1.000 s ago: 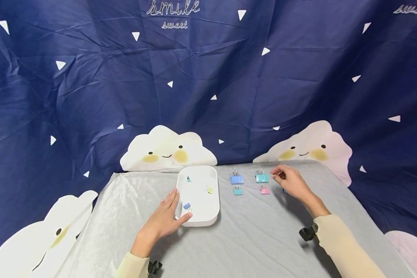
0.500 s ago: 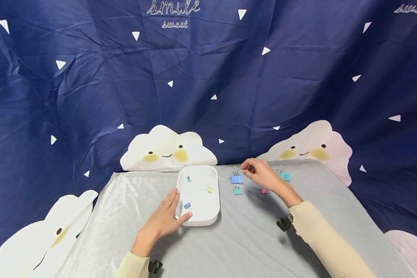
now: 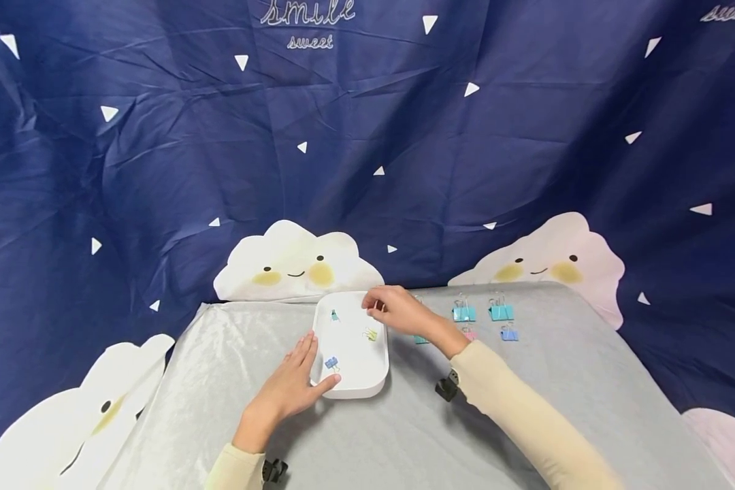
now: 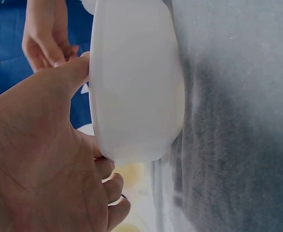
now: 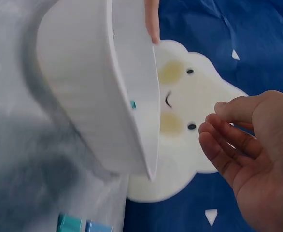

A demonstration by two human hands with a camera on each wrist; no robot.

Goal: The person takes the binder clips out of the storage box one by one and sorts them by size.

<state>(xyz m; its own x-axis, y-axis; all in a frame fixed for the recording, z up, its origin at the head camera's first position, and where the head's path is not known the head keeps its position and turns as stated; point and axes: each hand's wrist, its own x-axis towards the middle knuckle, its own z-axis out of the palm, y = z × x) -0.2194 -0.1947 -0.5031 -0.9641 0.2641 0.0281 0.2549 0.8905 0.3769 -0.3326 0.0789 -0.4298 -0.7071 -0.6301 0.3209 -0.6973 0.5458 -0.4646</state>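
Observation:
My left hand point(image 3: 288, 384) rests at the left side of a white tray point(image 3: 373, 389), with the thumb on the near rim; in the left wrist view its fingertips touch the wall. Inside lie a small teal binder clip point(image 3: 334, 316), a yellow one point(image 3: 370, 335) and a blue one point(image 3: 332, 363). My right hand point(image 3: 398, 309) hovers over the tray's far right corner. Its fingers are loosely bent, and the right wrist view shows nothing held in this right hand point(image 5: 257, 140).
Binder clips stand in two rows right of the tray: large teal ones point(image 3: 464, 312), a pink one point(image 3: 469, 334), a small blue one point(image 3: 510, 334) and a small teal one point(image 3: 421, 339). My right hand and forearm partly cover the leftmost clips. A navy curtain point(image 3: 367, 122) hangs behind.
My right hand has moved left from beside the large teal clips, passing over the rows to the tray. My left hand and the clips in the tray stay put.

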